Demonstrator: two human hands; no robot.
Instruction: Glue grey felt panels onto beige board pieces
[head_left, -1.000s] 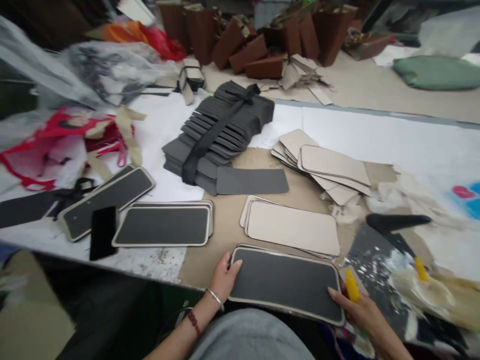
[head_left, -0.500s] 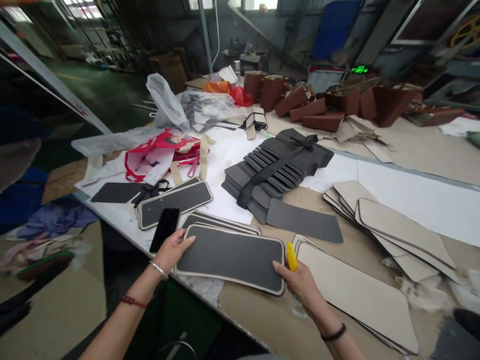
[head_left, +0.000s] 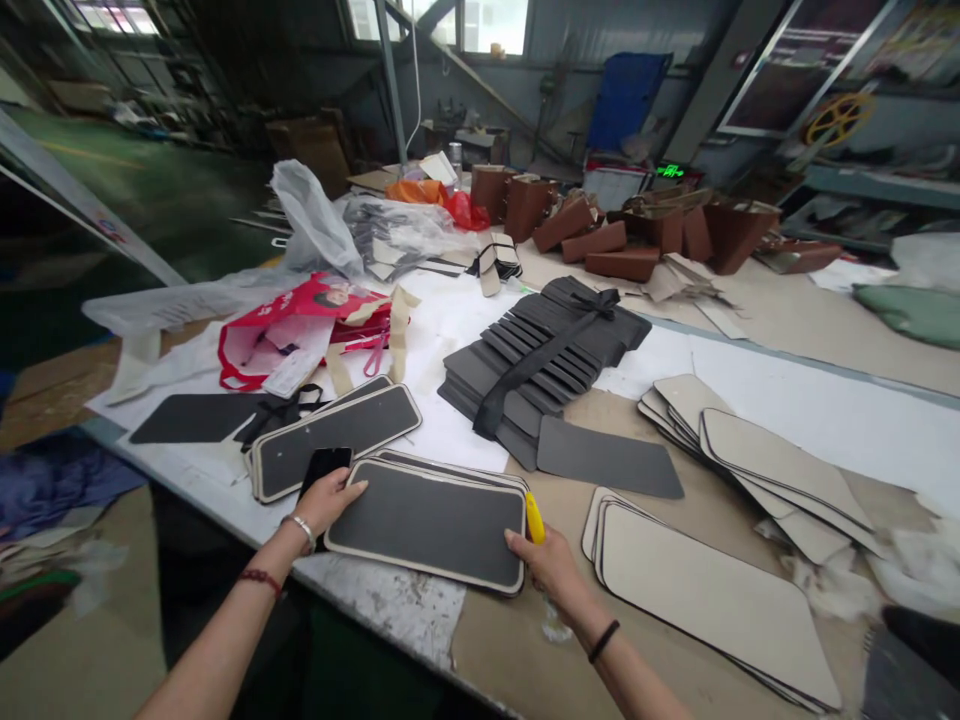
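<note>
Between my two hands is a dark grey rectangular panel (head_left: 426, 525) with rounded corners and a beige border. My left hand (head_left: 327, 505) grips its left end, thumb on top, beside a black phone (head_left: 327, 462). At the right end, my right hand (head_left: 553, 568) pinches the edge with its thumb on the grey face. A yellow-handled tool (head_left: 535, 518) also sticks up from my right hand; its working end is hidden. Similar bordered panels (head_left: 457, 468) lie in a stack directly behind and partly under the held one. Whether the held panel rests on them I cannot tell.
Stacked beige panels (head_left: 712, 585) lie to the right, with another fanned pile (head_left: 780, 460) beyond. Grey pieces tied with a black strap (head_left: 525, 375) sit mid-table. A red bag (head_left: 289, 325) is at left; brown bags (head_left: 600, 240) stand at the back. The table edge (head_left: 390, 610) runs close by.
Both hands have shifted the held panel leftward, and it now covers more of the stack behind it. My left hand has come in front of the phone's lower part. The camera view has turned slightly.
</note>
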